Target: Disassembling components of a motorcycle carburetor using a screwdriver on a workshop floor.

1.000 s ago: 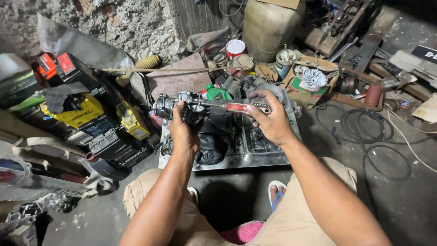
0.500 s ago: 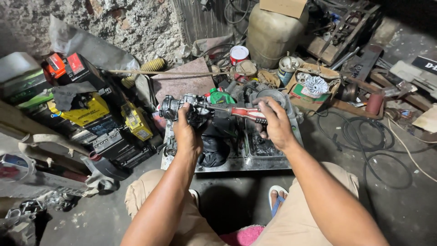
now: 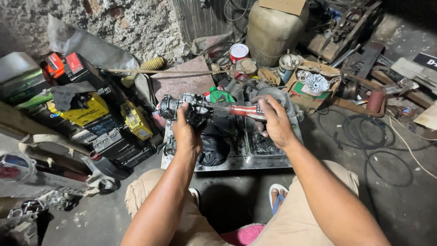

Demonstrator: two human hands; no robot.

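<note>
Hands first: left hand (image 3: 185,133) wraps a small metal engine part (image 3: 182,107), steadying it above the steel tray (image 3: 268,160), while right hand (image 3: 274,122) grips a red-handled screwdriver (image 3: 236,110) driven sideways into it. Batteries (image 3: 86,109) and cables (image 3: 364,136) lie around.

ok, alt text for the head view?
The left hand grips a small grimy metal engine part while the right hand holds a red-handled screwdriver against it, above a dirty metal tray amid workshop clutter.
</note>
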